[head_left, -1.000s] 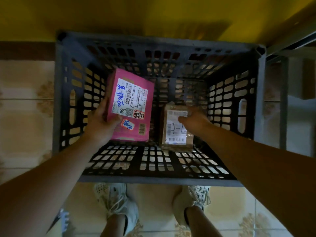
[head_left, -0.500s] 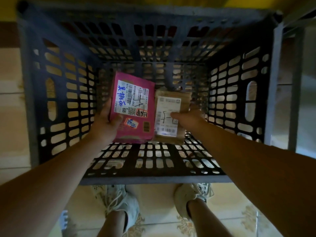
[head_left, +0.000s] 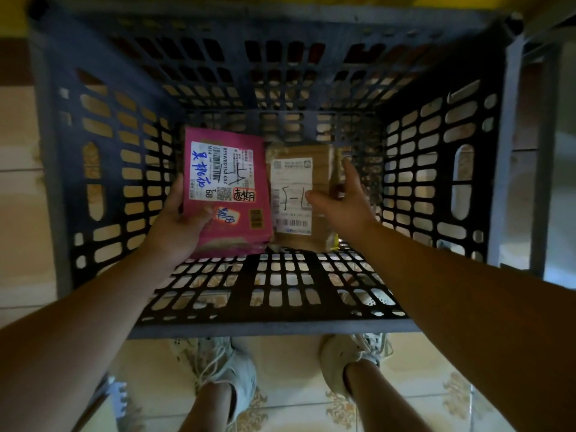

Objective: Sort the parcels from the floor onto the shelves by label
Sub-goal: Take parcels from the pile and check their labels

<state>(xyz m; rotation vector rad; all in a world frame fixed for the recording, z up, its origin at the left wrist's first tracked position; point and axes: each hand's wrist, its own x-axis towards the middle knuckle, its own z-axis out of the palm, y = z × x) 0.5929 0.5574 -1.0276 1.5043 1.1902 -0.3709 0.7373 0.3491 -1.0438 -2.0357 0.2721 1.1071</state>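
Head view: your left hand (head_left: 177, 226) grips the pink parcel (head_left: 224, 194) by its lower left edge, center-left of frame, inside the dark crate (head_left: 280, 325). Your right hand (head_left: 343, 204) holds the brown parcel (head_left: 293, 182) just beside it, thumb on its white label. Your shoes (head_left: 227, 366) are at bottom center.
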